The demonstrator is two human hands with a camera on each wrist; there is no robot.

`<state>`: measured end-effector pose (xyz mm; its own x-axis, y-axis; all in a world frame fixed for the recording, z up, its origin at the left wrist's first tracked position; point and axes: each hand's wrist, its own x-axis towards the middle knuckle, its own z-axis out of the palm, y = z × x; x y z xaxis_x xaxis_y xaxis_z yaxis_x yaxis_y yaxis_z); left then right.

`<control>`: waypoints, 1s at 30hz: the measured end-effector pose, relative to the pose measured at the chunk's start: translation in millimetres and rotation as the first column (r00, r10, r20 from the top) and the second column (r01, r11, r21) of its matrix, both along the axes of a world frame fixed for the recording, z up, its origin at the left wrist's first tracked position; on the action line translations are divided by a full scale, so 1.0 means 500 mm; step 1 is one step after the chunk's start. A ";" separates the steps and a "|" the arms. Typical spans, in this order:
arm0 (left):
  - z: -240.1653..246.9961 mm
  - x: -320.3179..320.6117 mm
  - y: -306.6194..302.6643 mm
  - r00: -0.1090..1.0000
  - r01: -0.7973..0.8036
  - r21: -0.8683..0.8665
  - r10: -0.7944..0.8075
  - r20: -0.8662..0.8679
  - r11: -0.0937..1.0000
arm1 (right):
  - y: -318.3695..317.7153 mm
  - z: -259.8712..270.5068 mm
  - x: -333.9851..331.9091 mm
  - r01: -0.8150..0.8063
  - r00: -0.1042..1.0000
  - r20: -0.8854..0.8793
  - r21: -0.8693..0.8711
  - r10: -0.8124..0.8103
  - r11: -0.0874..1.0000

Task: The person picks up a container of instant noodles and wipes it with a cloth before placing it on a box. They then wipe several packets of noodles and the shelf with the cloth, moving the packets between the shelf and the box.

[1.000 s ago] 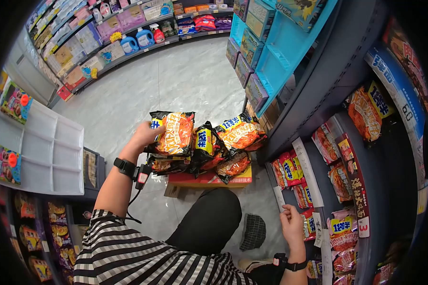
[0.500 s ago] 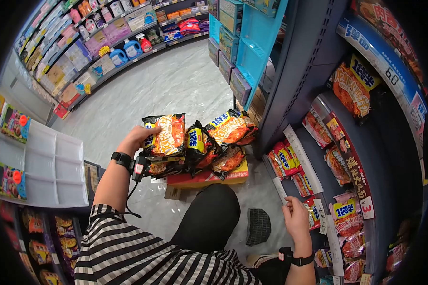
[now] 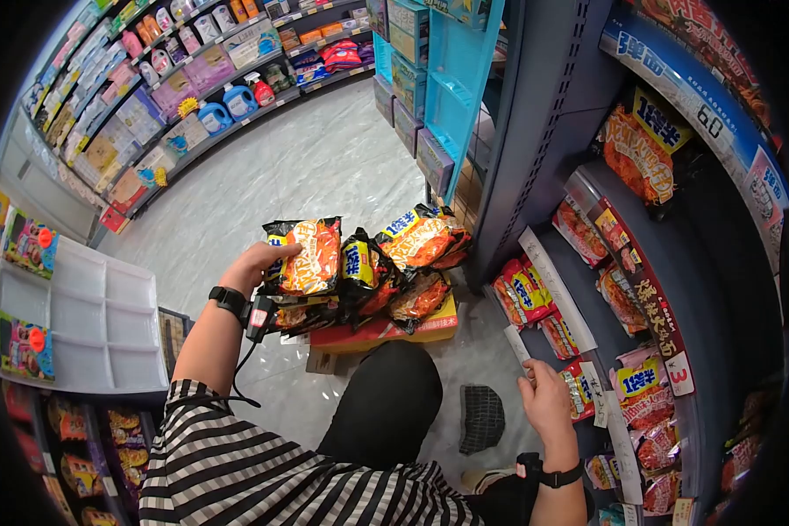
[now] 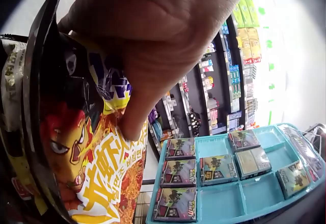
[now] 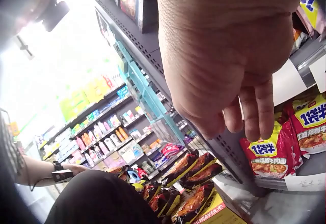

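My left hand (image 3: 259,263) grips a black-and-orange instant noodle pack (image 3: 314,254), its thumb laid over the printed front. In the left wrist view that thumb presses the noodle pack (image 4: 97,168) beside its yellow-and-blue logo; the other fingers are mostly hidden. More black noodle packs (image 3: 422,238) lie piled beside and below it on a red-and-yellow carton (image 3: 386,333). My right hand (image 3: 548,399) hangs at the edge of the lower right shelf, fingers loosely bent and holding nothing. Close by its fingertips in the right wrist view are red noodle packs (image 5: 270,155).
Shelves (image 3: 579,302) with noodle packs and price strips run along the right. A turquoise display rack (image 3: 451,96) stands beyond the pile, and a white tray rack (image 3: 105,307) at left. Between the knee and right shelf, a dark grille-like mat (image 3: 482,419) lies on the floor.
The head view has turned slightly right, so the scene shifts in the picture. The left hand keeps its grip on the noodle pack atop the pile; the right hand stays by the shelf.
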<state>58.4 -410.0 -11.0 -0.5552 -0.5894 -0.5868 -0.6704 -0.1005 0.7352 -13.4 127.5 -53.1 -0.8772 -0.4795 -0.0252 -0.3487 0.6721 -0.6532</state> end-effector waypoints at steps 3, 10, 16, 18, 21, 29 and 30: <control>0.018 -0.008 0.012 0.999 0.039 -0.044 -0.037 0.033 0.998 | 0.001 -0.001 0.001 -0.010 1.000 -0.018 0.008 0.010 1.000; 0.017 -0.020 0.019 1.000 -0.015 0.188 0.017 -0.009 0.982 | 0.000 0.008 0.005 -0.004 1.000 0.009 0.012 0.004 1.000; 0.034 -0.014 0.056 0.990 0.012 0.120 0.006 -0.143 0.993 | 0.003 0.005 0.004 -0.026 0.999 -0.024 0.010 0.026 1.000; 0.055 -0.014 0.079 0.983 0.039 0.059 -0.028 -0.183 0.998 | 0.002 0.005 0.005 -0.021 0.999 -0.037 -0.014 0.021 1.000; 0.102 -0.031 0.137 0.955 0.101 -0.039 -0.108 -0.277 0.994 | 0.003 0.005 0.001 0.010 0.998 0.067 -0.110 -0.002 0.994; 0.199 -0.136 0.523 0.618 0.724 -0.098 -0.705 -0.349 0.683 | -0.007 0.066 0.003 0.412 0.792 0.493 -0.867 0.359 0.282; 0.166 -0.158 0.557 0.496 0.829 -0.120 -0.818 -0.291 0.546 | 0.005 0.061 -0.001 0.423 0.786 0.485 -0.874 0.385 0.238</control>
